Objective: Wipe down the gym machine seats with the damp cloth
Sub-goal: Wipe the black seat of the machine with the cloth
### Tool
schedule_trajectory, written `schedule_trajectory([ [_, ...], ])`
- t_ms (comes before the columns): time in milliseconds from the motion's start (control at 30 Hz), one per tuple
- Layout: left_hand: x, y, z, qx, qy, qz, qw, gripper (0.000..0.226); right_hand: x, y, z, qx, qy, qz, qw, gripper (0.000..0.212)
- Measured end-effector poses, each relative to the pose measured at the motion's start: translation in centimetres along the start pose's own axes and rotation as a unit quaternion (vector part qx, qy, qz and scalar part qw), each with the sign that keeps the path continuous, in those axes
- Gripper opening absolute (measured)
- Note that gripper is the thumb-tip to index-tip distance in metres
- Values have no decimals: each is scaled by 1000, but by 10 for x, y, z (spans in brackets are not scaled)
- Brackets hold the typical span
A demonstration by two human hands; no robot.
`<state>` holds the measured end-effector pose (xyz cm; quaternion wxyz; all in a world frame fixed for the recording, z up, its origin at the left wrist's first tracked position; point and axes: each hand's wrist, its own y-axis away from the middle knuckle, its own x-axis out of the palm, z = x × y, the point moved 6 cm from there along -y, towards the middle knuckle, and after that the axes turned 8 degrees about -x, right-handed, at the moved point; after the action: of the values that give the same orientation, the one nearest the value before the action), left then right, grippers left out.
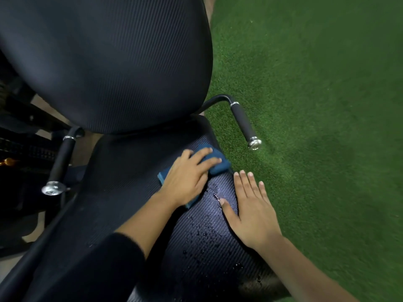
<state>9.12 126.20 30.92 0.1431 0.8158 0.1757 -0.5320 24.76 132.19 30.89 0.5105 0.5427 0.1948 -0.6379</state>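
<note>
Our left hand point(187, 179) lies flat on the blue cloth point(218, 162), fingers straight, pressing it onto the seat point(130, 171) near its right edge, just below the backrest point(109, 62). Our right hand point(250, 214) rests flat on that same edge, fingers straight, holding nothing. Green turf point(316, 105) spreads wide beyond it. A padded handle point(243, 123) juts over the turf; a second handle point(61, 162) flanks the other side. Water drops point(202, 236) bead the ribbed black seat. The frame at far left is too dark to make out.
</note>
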Motion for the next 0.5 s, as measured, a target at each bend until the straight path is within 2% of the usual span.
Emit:
schedule_trajectory([
  [167,11,-53,8,-144,-60,-27,987,43,-1,0,0,0,6,-13,1000,85],
  [367,-2,16,-14,-80,-16,-53,995,43,-3,3,1,-1,7,-17,1000,82],
  [500,-15,51,25,-147,-32,-52,987,49,-4,-6,11,-13,6,-16,1000,81],
])
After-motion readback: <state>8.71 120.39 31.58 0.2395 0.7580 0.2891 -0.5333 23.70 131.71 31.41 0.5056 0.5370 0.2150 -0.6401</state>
